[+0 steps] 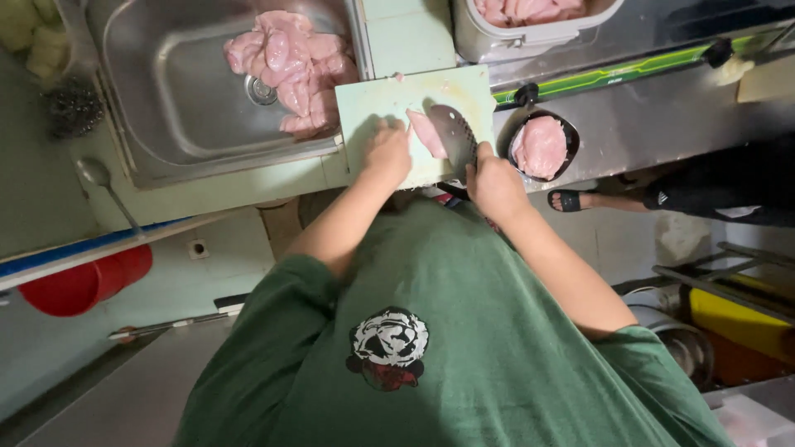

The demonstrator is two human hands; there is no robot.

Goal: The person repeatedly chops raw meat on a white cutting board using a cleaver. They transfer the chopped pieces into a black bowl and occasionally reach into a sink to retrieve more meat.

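Pale-green cutting board (377,103) carries the chicken piece (426,133), long axis eleven-to-five. Left hand (387,155) presses flat at its eight o'clock; right hand (495,184), grip wrapped around the cleaver (455,132), sits at four o'clock.

Bare cutting board (377,103) is lying open ahead of the left hand (387,153); the cleaver (454,132) is blocking the right hand (494,182), the black bowl (542,147) crowding its outer side.

A pale green bench (248,178) holds a sunken steel sink (166,108). A green cutting board (389,99) lies on it, beside a dark bowl (570,157) of meat.
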